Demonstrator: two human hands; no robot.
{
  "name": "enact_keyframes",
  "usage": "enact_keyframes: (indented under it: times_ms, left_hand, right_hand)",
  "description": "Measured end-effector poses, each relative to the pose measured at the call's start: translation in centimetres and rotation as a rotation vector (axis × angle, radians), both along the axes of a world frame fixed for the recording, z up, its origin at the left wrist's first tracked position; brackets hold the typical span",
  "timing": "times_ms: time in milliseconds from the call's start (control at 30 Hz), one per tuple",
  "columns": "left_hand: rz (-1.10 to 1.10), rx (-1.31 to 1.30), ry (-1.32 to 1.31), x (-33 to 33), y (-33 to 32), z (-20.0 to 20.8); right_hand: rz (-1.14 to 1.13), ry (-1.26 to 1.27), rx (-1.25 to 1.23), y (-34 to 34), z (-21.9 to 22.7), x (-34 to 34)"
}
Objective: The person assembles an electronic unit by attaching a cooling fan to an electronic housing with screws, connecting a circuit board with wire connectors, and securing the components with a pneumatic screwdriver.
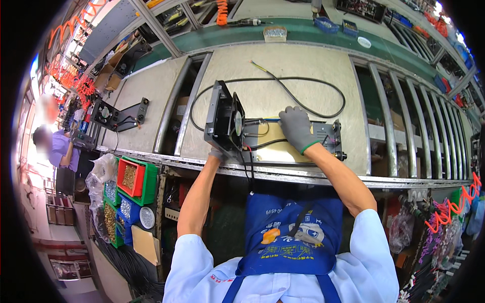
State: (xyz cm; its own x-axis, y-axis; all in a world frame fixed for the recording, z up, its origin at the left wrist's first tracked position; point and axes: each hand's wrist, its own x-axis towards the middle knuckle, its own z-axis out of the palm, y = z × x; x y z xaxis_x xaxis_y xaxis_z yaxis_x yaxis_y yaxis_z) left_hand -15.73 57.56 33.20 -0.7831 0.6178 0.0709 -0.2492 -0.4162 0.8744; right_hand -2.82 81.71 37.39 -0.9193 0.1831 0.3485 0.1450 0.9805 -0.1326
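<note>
1. Work line: a pale metal plate (227, 60) forms the work surface, with bare steel rollers (382, 121) to its right and a green belt (227, 34) running beyond its far edge.
2. Fan unit: the black fan unit (214, 118) rests on the plate near the person's side. Its tall panel stands upright at the left; its flat base extends to the right and ends in a smaller bracket (331, 137).
3. Cable: a black cable (303, 78) makes a wide loop on the plate behind the unit, its free end showing bare-coloured leads.
4. Second unit: a similar fan assembly (132, 115) lies on the neighbouring plate to the left, well apart from both hands.
5. Hardware bins: a red bin (120, 174) of brass-coloured parts sits in a green bin (151, 177) below the line, at left.
6. Right hand: the gloved right hand (297, 129) is over the base, fingers curled downward beside a blue wire (272, 120). Whether the fingers pinch anything cannot be told.
7. Left hand: the left hand (217, 154) is at the lower front corner of the upright panel. Its fingers are hidden behind the unit; its grip cannot be confirmed.
8. Step in hand (judged): positioning or steadying the unit while the right hand attends to the base and its wiring.
9. Next-move requirement (judged): support at the panel, with loose leads and the cable loop kept from snagging.
</note>
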Motion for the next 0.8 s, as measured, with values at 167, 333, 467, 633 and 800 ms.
enact_keyframes:
  times_ms: [167, 333, 467, 633, 800]
  left_hand:
    - [-0.026, 0.075, -0.131, 0.0, 0.7, -0.5]
    - [0.045, 0.132, -0.319, 0.3, -1.4, -1.1]
    - [0.167, -0.134, -0.040, 0.7, -0.4, 0.5]
    - [0.402, -0.473, 0.815, 0.1, -0.4, 0.4]
    - [0.319, -0.479, 0.798, 0.5, -0.3, 0.5]
  right_hand:
    - [0.128, -0.113, 0.185, 0.8, 0.9, 0.2]
    - [0.141, -0.275, -0.205, -1.0, 6.6, 3.8]
    - [0.548, 0.025, -0.564, -1.1, 5.8, 6.7]
    - [0.592, 0.072, -0.286, -3.3, 3.7, 4.0]
    - [0.388, -0.003, -0.259, -5.2, 0.4, 1.1]
